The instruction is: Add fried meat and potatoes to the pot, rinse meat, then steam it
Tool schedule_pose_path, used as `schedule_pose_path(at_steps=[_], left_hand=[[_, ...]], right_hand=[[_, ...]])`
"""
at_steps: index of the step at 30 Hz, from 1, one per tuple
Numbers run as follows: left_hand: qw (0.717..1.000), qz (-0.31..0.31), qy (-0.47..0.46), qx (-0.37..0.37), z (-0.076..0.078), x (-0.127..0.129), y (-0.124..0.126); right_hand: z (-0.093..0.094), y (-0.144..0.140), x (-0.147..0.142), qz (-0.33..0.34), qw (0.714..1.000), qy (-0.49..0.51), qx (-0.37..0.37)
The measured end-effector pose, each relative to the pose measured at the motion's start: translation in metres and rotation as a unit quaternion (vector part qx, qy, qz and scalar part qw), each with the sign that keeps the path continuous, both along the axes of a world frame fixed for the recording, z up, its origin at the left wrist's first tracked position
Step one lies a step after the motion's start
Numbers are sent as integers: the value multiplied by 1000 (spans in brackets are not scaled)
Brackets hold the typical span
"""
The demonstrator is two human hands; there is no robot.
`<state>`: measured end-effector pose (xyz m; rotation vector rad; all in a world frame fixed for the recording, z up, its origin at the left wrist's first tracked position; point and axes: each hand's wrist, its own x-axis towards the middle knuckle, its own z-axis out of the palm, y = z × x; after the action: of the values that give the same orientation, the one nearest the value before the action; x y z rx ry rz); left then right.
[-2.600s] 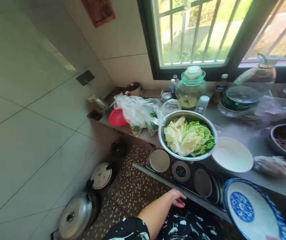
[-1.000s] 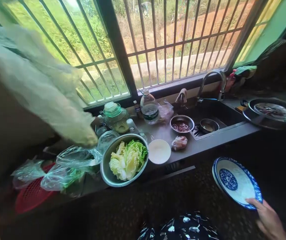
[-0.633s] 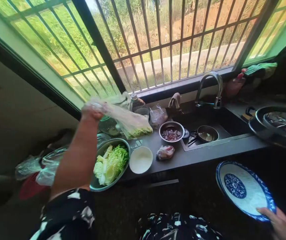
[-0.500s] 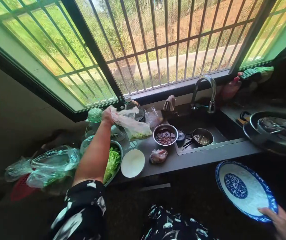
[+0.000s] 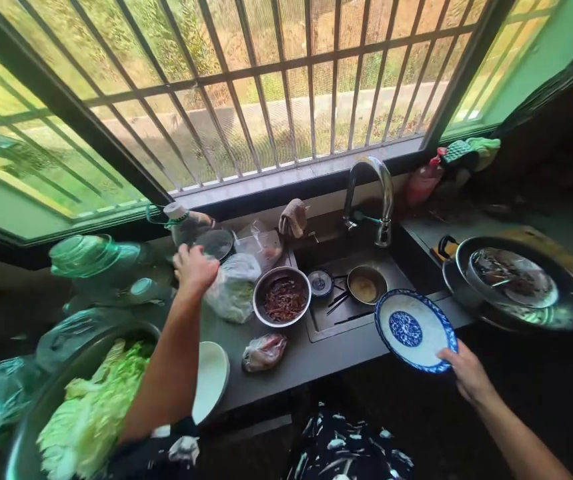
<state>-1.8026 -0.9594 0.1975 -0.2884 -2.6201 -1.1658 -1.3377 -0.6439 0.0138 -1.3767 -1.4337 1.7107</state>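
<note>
Both hands are out over the table. Nearest, the right hand reaches forward from the lower right on an outstretched arm, fingers closed on the near rim of a blue-and-white plate. That plate is tilted, its face showing a white field, a blue border and a round blue medallion in the middle, and it hangs over the table's front edge just beside the sink. On the near left, a metal bowl of cabbage leaves sits beside a white dish, partly hidden by the left forearm. A small wrapped packet lies on the table between the dish and the sink. Farther in, the left hand stretches across with the palm down, fingers pinched on the top of a clear plastic bag holding something green; the bag rests on the table, touching a steel bowl of dark red pieces. Beyond stand a green-lidded jar and the tap under the barred window.
</note>
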Motion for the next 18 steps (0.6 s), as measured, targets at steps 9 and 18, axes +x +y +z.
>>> schedule_pose_path(at_steps=[9, 18], left_hand=[[766, -219, -563, 220, -131, 175, 216], [689, 20, -576, 439, -204, 198, 279]], right_hand=[[-19, 96, -106, 91, 980, -170, 59], [-59, 187, -189, 373, 909, -182, -48]])
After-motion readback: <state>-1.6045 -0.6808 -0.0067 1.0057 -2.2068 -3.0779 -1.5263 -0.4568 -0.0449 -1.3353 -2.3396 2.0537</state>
